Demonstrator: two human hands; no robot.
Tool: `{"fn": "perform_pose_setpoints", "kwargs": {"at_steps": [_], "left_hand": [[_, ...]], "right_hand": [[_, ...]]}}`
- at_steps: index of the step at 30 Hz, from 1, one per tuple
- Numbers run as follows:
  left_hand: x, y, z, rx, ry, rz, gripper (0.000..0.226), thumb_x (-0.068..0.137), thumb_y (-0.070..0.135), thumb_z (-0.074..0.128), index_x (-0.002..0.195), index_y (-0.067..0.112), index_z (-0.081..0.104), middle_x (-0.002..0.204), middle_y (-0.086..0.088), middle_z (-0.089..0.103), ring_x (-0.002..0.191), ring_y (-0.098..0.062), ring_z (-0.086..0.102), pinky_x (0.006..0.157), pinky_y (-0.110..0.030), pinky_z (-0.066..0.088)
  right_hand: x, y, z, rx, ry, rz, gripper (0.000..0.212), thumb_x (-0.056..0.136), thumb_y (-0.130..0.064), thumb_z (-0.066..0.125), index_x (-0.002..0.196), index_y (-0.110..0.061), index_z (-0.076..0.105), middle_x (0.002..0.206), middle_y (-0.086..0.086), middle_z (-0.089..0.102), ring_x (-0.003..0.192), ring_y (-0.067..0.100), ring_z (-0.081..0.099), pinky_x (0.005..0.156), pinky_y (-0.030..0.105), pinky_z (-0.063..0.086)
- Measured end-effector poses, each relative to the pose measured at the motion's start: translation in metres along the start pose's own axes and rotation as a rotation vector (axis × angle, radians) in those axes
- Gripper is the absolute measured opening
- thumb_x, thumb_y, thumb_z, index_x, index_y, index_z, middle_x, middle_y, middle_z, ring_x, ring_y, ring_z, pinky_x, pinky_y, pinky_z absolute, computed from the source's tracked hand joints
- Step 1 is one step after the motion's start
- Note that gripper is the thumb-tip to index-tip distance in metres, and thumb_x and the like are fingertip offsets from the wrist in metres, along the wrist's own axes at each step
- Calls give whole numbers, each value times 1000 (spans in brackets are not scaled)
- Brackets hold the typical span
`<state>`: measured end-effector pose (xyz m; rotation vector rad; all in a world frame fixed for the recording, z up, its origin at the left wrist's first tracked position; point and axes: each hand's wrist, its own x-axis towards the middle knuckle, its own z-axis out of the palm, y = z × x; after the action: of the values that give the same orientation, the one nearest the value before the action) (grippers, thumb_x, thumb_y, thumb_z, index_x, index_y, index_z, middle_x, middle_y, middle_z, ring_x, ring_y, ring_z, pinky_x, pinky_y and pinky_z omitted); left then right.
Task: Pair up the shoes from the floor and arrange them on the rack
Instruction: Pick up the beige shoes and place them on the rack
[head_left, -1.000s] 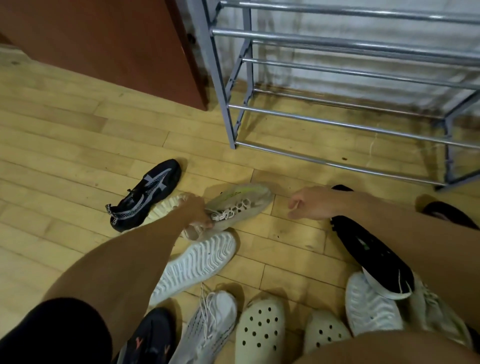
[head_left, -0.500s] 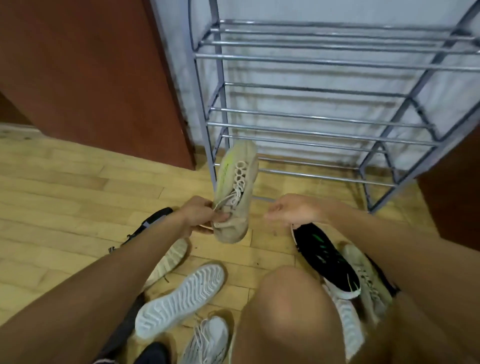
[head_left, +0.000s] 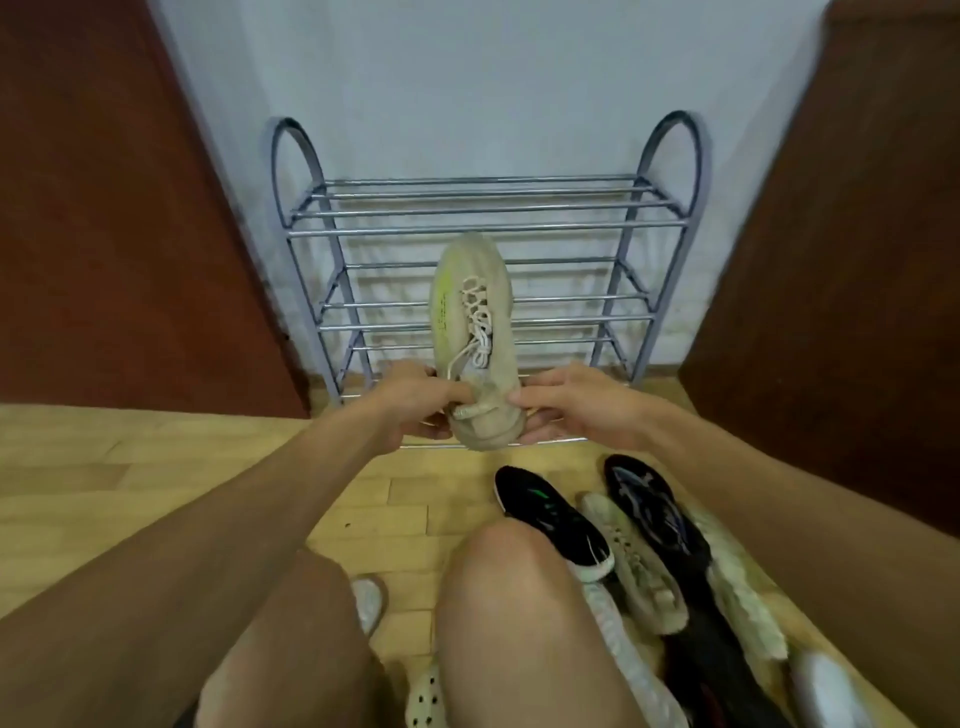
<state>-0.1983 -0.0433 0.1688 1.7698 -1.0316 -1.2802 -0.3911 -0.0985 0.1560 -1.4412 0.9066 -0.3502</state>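
Beige sneaker (head_left: 475, 332) w/ a neon-yellow stripe and pale laces is up in the air in front of the rack (head_left: 571, 224), toe pointing up and away, heel toward the person, laces facing the camera. Head view (the only one): left hand (head_left: 415, 400) grips the heel end from the left, fingers curled round the collar by the loose lace ends. Right hand (head_left: 566, 402) pinches the heel's right side, thumb on top, other fingers underneath. The rack is grey metal w/ rod shelves and arched side frames. It stands against a pale wall, between two red-brown panels (head_left: 104, 234). On the wood floor (head_left: 156, 467), right of the bare knees, shoes lie packed together: a black sneaker (head_left: 550, 517) w/ a green mark, a second beige sneaker (head_left: 639, 566) just beside it, then a black shoe (head_left: 649, 509) w/ a bluish pattern. More pale shoes behind them are too blurred to sort out. A white perforated clog (head_left: 428, 701) peeks out between the thighs at the bottom edge, mostly hidden.
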Motion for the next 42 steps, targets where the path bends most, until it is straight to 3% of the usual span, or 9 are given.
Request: {"fn": "perform_pose_setpoints", "kwargs": {"at_steps": [9, 16, 21, 24, 30, 35, 37, 39, 42], "left_hand": [[-9, -4, 117, 39, -218, -113, 28, 77, 8, 74, 104, 5, 67, 95, -9, 67, 71, -17, 63, 48, -21, 56], [-2, -54, 186, 49, -254, -253, 44, 70, 2, 81, 110, -4, 64, 107, -17, 70, 92, -28, 68, 74, -36, 59], [17, -89, 200, 116, -266, -307, 39, 71, 4, 80, 107, 0, 65, 105, -13, 68, 92, -26, 66, 74, -33, 57], [37, -100, 197, 161, -266, -313, 40, 70, 5, 81, 106, 0, 66, 102, -11, 69, 89, -24, 66, 69, -32, 56], [54, -135, 196, 181, -198, -340, 32, 67, 9, 83, 96, 6, 72, 94, -7, 73, 82, -22, 69, 72, -33, 59], [57, -159, 179, 199, -182, -417, 37, 68, 10, 83, 102, 6, 69, 98, -9, 71, 90, -26, 67, 68, -33, 58], [56, -161, 174, 186, -150, -433, 36, 70, 9, 82, 102, 4, 68, 94, -8, 70, 86, -23, 66, 58, -29, 56], [53, -159, 171, 142, -135, -449, 38, 70, 7, 81, 106, 3, 67, 98, -9, 69, 87, -24, 67, 57, -28, 57], [46, -157, 171, 92, -122, -461, 43, 71, 5, 80, 111, 4, 65, 105, -11, 70, 91, -27, 68, 66, -33, 59]], "right_hand": [[-94, 79, -80, 92, 345, 159, 42, 93, -41, 56, 117, -8, 64, 112, 13, 71, 90, 24, 71, 75, 31, 59], [-128, 185, -106, -81, 423, 501, 37, 96, -29, 55, 123, -4, 57, 116, 15, 64, 95, 22, 63, 83, 33, 55], [-120, 246, -101, -87, 473, 680, 34, 95, -26, 57, 117, 0, 60, 95, 9, 60, 79, 20, 56, 68, 28, 54], [-100, 274, -96, -102, 485, 769, 29, 94, -27, 58, 106, -1, 61, 86, 9, 59, 75, 19, 57, 79, 36, 55], [-56, 310, -77, 2, 471, 918, 56, 93, -32, 60, 139, -7, 40, 144, 13, 41, 129, 30, 46, 91, 37, 49], [-32, 333, -70, -143, 479, 955, 58, 86, -41, 65, 129, -5, 49, 132, 20, 47, 116, 28, 53, 65, 33, 53], [-31, 333, -69, -137, 491, 928, 30, 87, -32, 67, 93, -5, 56, 91, 16, 57, 80, 22, 59, 59, 30, 51], [-32, 329, -66, -102, 476, 926, 28, 86, -20, 68, 75, -9, 45, 69, 9, 47, 63, 20, 52, 58, 29, 50], [-38, 320, -60, -25, 452, 906, 24, 81, -13, 73, 92, -5, 53, 90, 13, 57, 81, 25, 58, 74, 36, 58]]}}
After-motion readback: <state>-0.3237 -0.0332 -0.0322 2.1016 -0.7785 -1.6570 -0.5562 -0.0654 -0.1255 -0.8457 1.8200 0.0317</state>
